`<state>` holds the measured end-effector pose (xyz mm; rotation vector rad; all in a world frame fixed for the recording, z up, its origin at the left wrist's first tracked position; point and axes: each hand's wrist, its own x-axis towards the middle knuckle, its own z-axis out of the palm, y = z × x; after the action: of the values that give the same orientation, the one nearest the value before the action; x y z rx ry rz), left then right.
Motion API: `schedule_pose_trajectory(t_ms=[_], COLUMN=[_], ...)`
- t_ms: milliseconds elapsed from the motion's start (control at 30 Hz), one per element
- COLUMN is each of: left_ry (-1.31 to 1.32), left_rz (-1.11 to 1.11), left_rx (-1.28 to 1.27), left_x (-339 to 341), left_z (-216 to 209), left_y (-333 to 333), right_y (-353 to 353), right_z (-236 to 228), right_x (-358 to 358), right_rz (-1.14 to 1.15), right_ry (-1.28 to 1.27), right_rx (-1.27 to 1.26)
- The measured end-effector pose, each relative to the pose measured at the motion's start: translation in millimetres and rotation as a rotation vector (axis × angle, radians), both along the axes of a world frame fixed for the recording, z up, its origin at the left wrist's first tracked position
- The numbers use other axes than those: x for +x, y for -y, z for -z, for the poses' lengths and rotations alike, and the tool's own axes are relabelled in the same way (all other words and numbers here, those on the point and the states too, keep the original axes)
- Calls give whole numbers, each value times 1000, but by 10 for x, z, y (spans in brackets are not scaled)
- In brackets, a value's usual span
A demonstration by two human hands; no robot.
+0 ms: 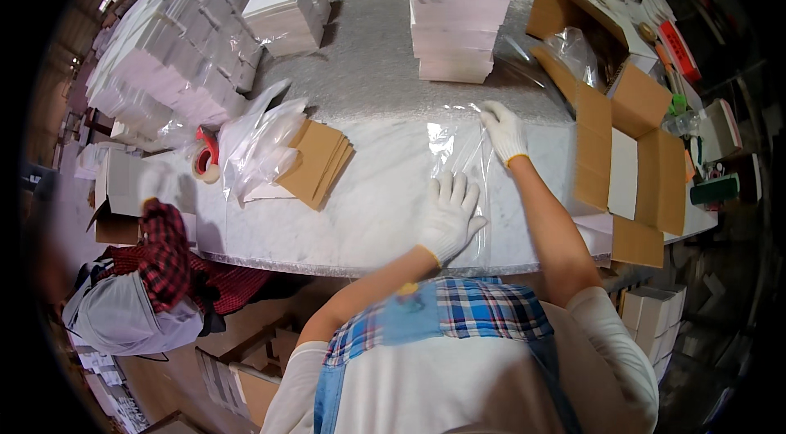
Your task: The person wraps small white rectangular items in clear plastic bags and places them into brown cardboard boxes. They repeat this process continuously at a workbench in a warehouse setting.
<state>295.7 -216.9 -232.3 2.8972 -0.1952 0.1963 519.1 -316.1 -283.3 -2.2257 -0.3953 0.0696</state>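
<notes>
A clear plastic bag [458, 147] lies flat on the pale marbled tabletop in front of me. My left hand [449, 217], in a white knit glove, rests palm down on the bag's near part with its fingers spread. Farther off, my right hand [504, 135], gloved the same way, is at the bag's far right corner. Its fingers are drawn together and seem to pinch the film there. Left of the bag is a small pile of brown cardboard pieces [318, 162], beside loose clear plastic bags [258, 139].
A tall stack of white boxes [458, 16] stands beyond my hands. More white stacks [180, 41] fill the far left. An open cardboard carton [594, 143] sits to the right. Near the left edge are a tape roll [205, 164] and a co-worker in a checked sleeve [166, 250].
</notes>
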Motion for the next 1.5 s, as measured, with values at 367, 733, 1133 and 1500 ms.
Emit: schedule_pose_trajectory(t_ms=[367, 733, 1133, 1500], left_ry=[40, 53, 57, 72], left_rz=[45, 59, 72, 74], left_rx=[16, -15, 1, 21], left_x=[115, 206, 130, 121], left_z=[139, 181, 119, 220], left_y=[-66, -57, -42, -19], right_y=[196, 645, 844, 859], right_z=[-432, -60, -388, -307], right_x=[-1439, -1750, -2170, -2415], right_rz=[-62, 128, 314, 230], right_ry=[171, -517, -360, -415], right_rx=[-210, -39, -143, -85])
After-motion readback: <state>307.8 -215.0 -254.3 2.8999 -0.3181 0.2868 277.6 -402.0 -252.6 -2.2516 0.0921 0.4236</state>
